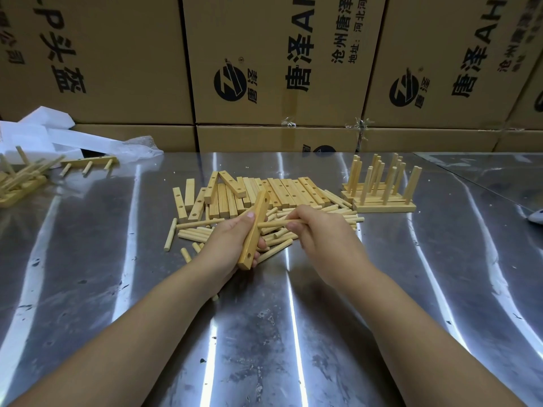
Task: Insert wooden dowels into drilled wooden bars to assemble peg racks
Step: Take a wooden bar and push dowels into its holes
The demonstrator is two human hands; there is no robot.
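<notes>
Head view showed the right hand [317, 230] pinching a pale round wooden dowel [276, 223] between curled fingertips, with most of its length free on the left. The dowel lay almost level, its long axis running right to left, and its free tip met the right face of a flat, light-wood drilled bar [255, 230] about mid-length. Whether the tip had entered a hole could not be told. The left hand [232, 239] wrapped the bar from its left side, fingers curled around it. The bar stood tilted, its near end low with an open hole showing, its far end raised. Beneath both hands a heap of loose dowels [199, 235] lay on the shiny steel table [264, 333], with stacked drilled bars [282, 190] just beyond and finished peg racks [382, 189] at far right.
</notes>
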